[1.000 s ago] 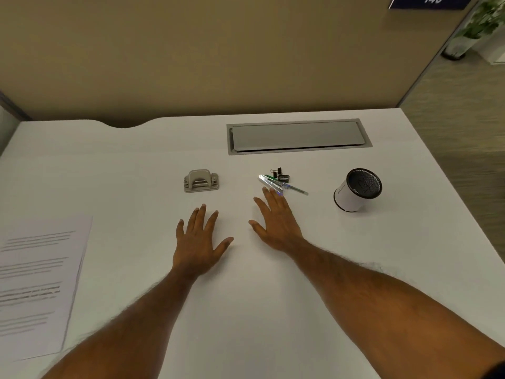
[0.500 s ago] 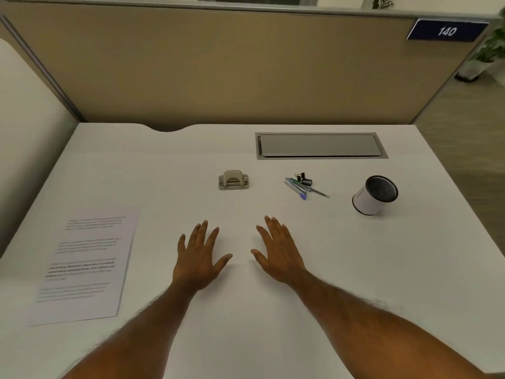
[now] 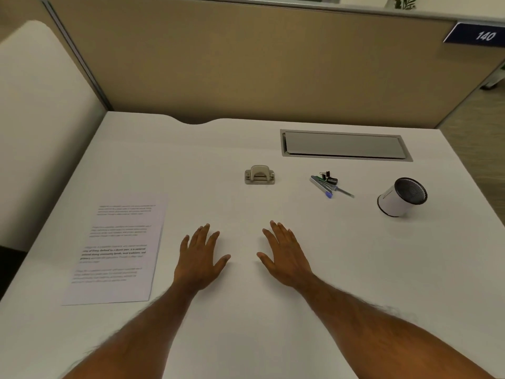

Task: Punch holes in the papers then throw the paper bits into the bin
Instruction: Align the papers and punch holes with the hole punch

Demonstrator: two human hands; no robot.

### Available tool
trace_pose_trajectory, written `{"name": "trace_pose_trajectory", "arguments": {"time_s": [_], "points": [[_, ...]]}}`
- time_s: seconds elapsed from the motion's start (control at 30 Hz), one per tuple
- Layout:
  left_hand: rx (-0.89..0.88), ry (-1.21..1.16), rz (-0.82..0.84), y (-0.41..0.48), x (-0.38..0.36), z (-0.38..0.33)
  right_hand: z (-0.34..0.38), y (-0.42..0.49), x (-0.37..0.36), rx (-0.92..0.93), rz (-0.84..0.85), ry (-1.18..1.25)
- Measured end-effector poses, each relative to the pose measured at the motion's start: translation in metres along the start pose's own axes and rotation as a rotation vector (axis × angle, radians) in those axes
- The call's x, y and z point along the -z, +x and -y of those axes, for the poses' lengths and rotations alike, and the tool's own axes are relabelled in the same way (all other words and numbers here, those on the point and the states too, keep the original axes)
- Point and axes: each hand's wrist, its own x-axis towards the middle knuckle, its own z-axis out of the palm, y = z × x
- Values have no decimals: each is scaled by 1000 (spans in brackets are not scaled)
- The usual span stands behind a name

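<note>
White papers lie at the left of the worktop, well apart from the hole punch and the small bin at right. The left hand and right hand rest flat, fingers straight, holding nothing. Tiny bits could scatter in carrying (the bin's mouth looks narrow). Sheet count and print are unreadable.

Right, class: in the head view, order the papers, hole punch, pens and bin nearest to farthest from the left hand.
1. Papers, left of the left hand.
2. Hole punch, ahead, slightly right.
3. Pens, farther right.
4. Bin, far right.
</note>
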Motion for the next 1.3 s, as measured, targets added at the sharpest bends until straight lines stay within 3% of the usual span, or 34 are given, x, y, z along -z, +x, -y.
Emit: {"name": "trace_pose_trajectory", "arguments": {"time_s": [0.33, 0.57, 0.77, 1.07, 1.3], "points": [[182, -119, -147, -19, 26, 99, 98, 37, -8, 81, 31, 93], [276, -127, -112, -33, 38, 160, 171, 73, -22, 186, 88, -67], [411, -99, -176, -48, 48, 210, 228, 93, -41, -16, 204, 130], [672, -263, -162, -53, 56, 266, 263, 113, -54, -234, 186, 323], [647, -298, -138, -44, 51, 264, 284, 121, -55, -447, 162, 452]]}}
